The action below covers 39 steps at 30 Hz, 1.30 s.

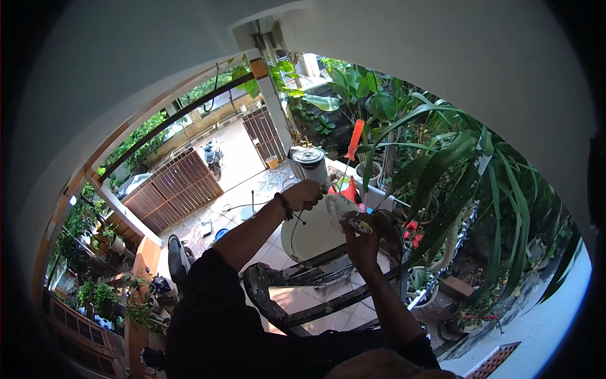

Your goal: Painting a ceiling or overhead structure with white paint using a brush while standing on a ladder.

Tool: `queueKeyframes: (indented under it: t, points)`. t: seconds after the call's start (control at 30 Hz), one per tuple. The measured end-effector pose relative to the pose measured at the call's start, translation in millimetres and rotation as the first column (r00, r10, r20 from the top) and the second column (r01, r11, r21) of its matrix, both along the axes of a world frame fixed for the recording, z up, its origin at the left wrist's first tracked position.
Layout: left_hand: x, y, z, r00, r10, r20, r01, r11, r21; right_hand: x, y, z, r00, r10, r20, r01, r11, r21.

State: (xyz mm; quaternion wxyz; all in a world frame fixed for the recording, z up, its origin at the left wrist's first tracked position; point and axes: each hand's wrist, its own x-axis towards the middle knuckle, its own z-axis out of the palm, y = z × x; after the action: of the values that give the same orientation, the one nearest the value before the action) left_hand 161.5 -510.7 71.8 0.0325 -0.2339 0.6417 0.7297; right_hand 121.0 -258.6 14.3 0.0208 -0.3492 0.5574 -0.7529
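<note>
Left hand: the left hand (305,193) was raised out in front of the body, fingers curled shut around the lower end of a screwdriver (353,144); a dark band sat on the wrist; the bare forearm ran down to a black sleeve.
Screwdriver: its orange handle stood up and to the right above the left hand, tilted slightly; the shaft ran down toward the pale part; the tip was too small to make out.
Right hand: the right hand (362,237) was lifted just below and to the right of the left one; its fingers were closed on the lower edge of the pale part; thumb and fingertips pinched a small yellowish piece there.
Pale part: a flat, whitish part (338,204) sat between the two hands, touching both; what kind of part it was could not be told.
Stepladder: a paint-stained stepladder (315,297) lay across the view beneath the forearms, its rails dark and spattered.
White drum: a large white rounded drum (310,237) stood on the tiled floor just behind the hands.
Appliance: a small white pot with a round metal lid (309,162) stood beyond the left hand.
Plants: long-leaved green plants (467,183) in pots crowded the right side.
Gate: a brown slatted gate (173,186) stood far off at the left.
</note>
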Motion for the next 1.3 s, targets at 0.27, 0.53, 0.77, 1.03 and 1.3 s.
queueKeyframes:
  t: [0.27, 0.53, 0.77, 1.03, 1.3]
  points:
    - [-9, 34, 4, 0.998, 0.020, 0.055, 0.003, 0.926, -0.378, 0, 0, -18, 0.999, 0.033, -0.043, -0.033, 0.999, 0.011]
    - [7, 53, 14, 0.973, 0.224, 0.053, -0.168, 0.847, -0.504, -3, 14, -8, 0.936, -0.018, -0.353, 0.042, 0.997, 0.060]
    - [10, 43, 11, 0.967, 0.253, -0.003, -0.172, 0.647, -0.743, -4, 13, -4, 0.904, -0.029, -0.428, 0.070, 0.994, 0.081]
    - [-1, 51, 18, 0.996, -0.045, 0.071, 0.079, 0.208, -0.975, -15, -7, -15, 0.852, 0.017, -0.524, 0.048, 0.993, 0.111]
    - [4, 36, 7, 0.985, -0.163, 0.061, 0.085, 0.145, -0.986, -9, -6, -10, 0.849, 0.027, -0.527, 0.067, 0.985, 0.159]
